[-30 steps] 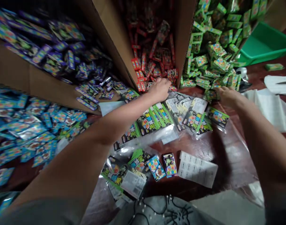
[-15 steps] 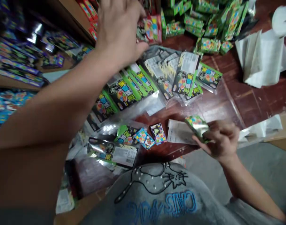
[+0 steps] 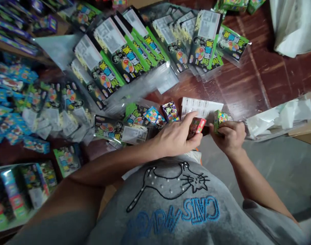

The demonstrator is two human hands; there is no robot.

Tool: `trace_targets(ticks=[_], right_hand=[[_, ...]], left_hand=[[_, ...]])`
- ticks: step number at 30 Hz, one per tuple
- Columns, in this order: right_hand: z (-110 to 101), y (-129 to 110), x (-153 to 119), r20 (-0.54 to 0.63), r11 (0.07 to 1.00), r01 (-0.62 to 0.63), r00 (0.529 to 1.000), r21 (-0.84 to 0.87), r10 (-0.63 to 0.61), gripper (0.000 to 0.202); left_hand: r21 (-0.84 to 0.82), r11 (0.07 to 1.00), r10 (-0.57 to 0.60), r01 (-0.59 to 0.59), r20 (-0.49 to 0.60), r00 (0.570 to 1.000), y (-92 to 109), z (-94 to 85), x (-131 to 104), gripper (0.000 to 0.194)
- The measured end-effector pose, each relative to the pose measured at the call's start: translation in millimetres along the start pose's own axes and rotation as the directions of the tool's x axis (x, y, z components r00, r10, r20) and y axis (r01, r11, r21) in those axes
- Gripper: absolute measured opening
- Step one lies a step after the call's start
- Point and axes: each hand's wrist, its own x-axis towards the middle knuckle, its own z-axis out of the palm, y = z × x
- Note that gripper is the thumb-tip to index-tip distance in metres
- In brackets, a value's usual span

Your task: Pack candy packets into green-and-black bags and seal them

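Observation:
Between the thumb and fingers of my left hand (image 3: 176,136) is a small red box (image 3: 197,126), held above the front edge of the table. To its right, my right hand (image 3: 229,136) grips a small green box (image 3: 220,119) with curled fingers. Behind both hands lies a white sheet of round stickers (image 3: 201,105). A small purple-black box (image 3: 170,111) and a small blue box (image 3: 154,116) lie just left of the sheet. Beside them are clear bags with black-and-green printed cards, one bag (image 3: 119,131) lying nearest to my left forearm.
Several clear bags with black-green cards (image 3: 130,58) overlap across the table's back. Blue boxes (image 3: 15,119) pile up at the left, purple boxes (image 3: 15,34) behind them. A filled tray (image 3: 20,166) stands front left. White paper (image 3: 293,27) and a plastic bag (image 3: 280,115) lie right.
My left hand has come back from the red boxes at the rear to the front edge, bringing a red box. My right hand still holds the green box, moved slightly left. The view has tilted down.

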Motion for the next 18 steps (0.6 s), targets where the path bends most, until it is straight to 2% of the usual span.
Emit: trace_targets(ticks=[2,4,7,9,11,12,13,15,17,18], right_hand=[[4.3,1.8,4.0,0.082,0.994,0.113,0.99,0.011,-0.114,0.033],[2.4,4.9,9.8,0.157,0.968,0.238,0.956,0.078,-0.247,0.036],[-7.7,14.1,21.5,0.188,0.936,0.297,0.925,0.189,-0.331,0.081],[-13.2,21.8,28.8,0.206,0.929,0.296,0.917,0.221,-0.341,0.107],[-13.9,28.4,33.1,0.25,0.926,0.3,0.901,0.23,-0.354,0.116],[-12.4,30.9,33.9,0.273,0.927,0.294,0.895,0.232,-0.353,0.115],[-9.9,32.5,33.9,0.289,0.93,0.284,0.893,0.233,-0.345,0.111],[-4.1,33.6,32.6,0.293,0.937,0.254,0.901,0.239,-0.319,0.102],[-0.4,32.4,30.9,0.274,0.94,0.226,0.915,0.256,-0.295,0.094],[-0.3,31.4,30.4,0.265,0.94,0.213,0.921,0.266,-0.284,0.091]], left_hand=[[-0.256,0.967,-0.011,0.015,0.015,1.0,-8.0,4.6,-5.0,0.048],[-0.318,0.948,0.015,-0.018,-0.014,1.0,-20.1,2.2,-6.9,0.039],[-0.183,0.98,0.067,-0.08,-0.077,0.995,-31.2,-17.5,-0.4,0.038],[-0.046,0.993,0.102,-0.111,-0.16,0.982,-26.7,-34.1,9.3,0.042],[0.16,0.979,0.164,-0.126,-0.25,0.954,-14.7,-42.7,19.0,0.038],[0.273,0.951,0.219,-0.146,-0.259,0.941,-8.2,-41.6,22.1,0.033],[0.374,0.906,0.293,-0.199,-0.216,0.931,-2.9,-36.5,23.5,0.027],[0.509,0.771,0.449,-0.383,-0.009,0.893,0.7,-16.3,20.4,0.025],[0.562,0.632,0.527,-0.534,0.194,0.827,-6.4,9.1,10.9,0.029],[0.576,0.592,0.534,-0.564,0.244,0.81,-12.4,20.0,4.9,0.029]])
